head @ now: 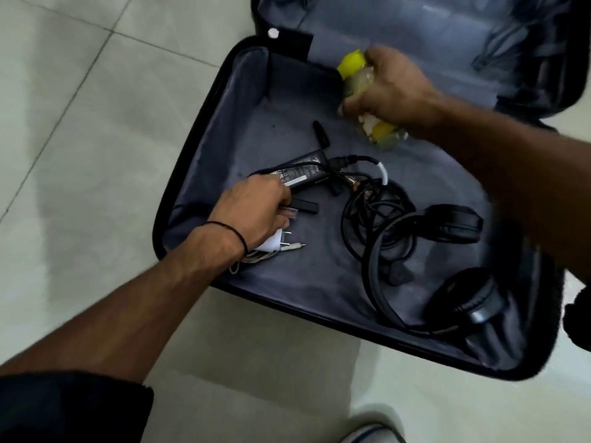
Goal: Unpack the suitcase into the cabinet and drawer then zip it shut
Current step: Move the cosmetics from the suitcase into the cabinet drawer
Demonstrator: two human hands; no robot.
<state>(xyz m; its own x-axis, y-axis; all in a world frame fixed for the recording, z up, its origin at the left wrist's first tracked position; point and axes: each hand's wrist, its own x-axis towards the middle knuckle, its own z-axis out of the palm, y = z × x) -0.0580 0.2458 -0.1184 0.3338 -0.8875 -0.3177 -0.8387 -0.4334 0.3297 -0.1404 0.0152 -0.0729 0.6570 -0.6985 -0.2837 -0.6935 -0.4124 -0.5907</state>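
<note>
Grey-lined suitcase [224, 129]: laid open, unzipped, partly unpacked.
Right hand [393, 84]: yellow-capped bottle [351, 63] gripped.
Left hand [256, 209]: white charger [275, 243] clutched.
To be moved: adapter [300, 174], cables [358, 215], headphones [457, 223].

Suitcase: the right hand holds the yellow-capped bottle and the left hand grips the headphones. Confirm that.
Not quite. In the head view the left hand grips the white charger, not the headphones, which lie loose in the suitcase. The right hand does hold the yellow-capped bottle.
</note>
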